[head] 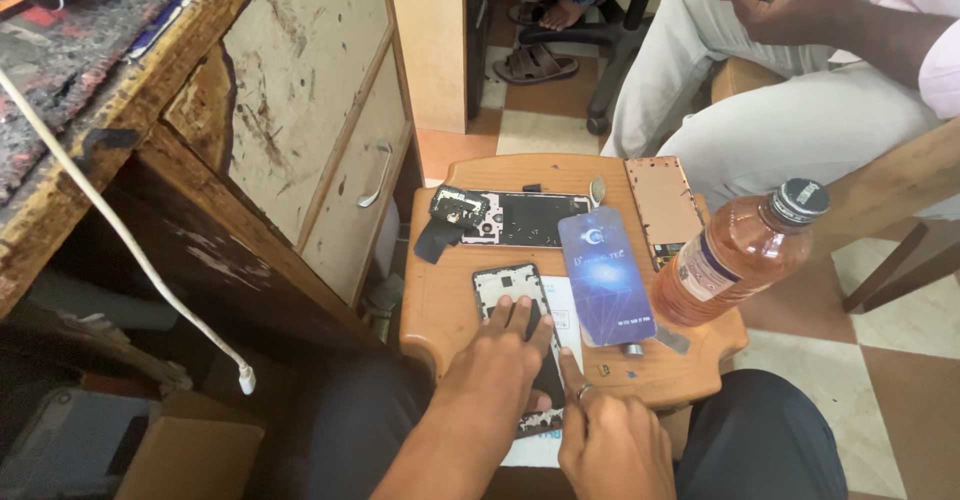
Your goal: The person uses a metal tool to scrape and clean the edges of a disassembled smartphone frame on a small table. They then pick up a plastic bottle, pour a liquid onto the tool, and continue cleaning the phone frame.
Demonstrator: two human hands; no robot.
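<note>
Dismantled phone point(520, 305), thin and judged fragile, is pinned flat on the wooden stool point(440, 305) by the left hand point(497, 360), fingers spread, nothing grasped. Right hand point(610, 445) is curled at 5 o'clock, forefinger touching its edge; edges judged safest hold.

Left hand point(500, 360) pressed flat, right hand point(610, 445) pointing its forefinger.

A small wooden stool top point(440, 310) carries the parts. Under the left hand point(500, 355), pressed flat on the wood, lies a dark phone frame point(505, 285), with a white paper sheet point(562, 305) beneath its right edge. Just right of the hand lies a blue card-like panel point(605, 275). Beyond the fingertips rests an opened phone body point(515, 218) showing its insides. Farther right of that sits a copper-coloured backplate point(660, 205), and an orange-liquid bottle point(735, 255) lies tilted at the stool's right edge.
</note>
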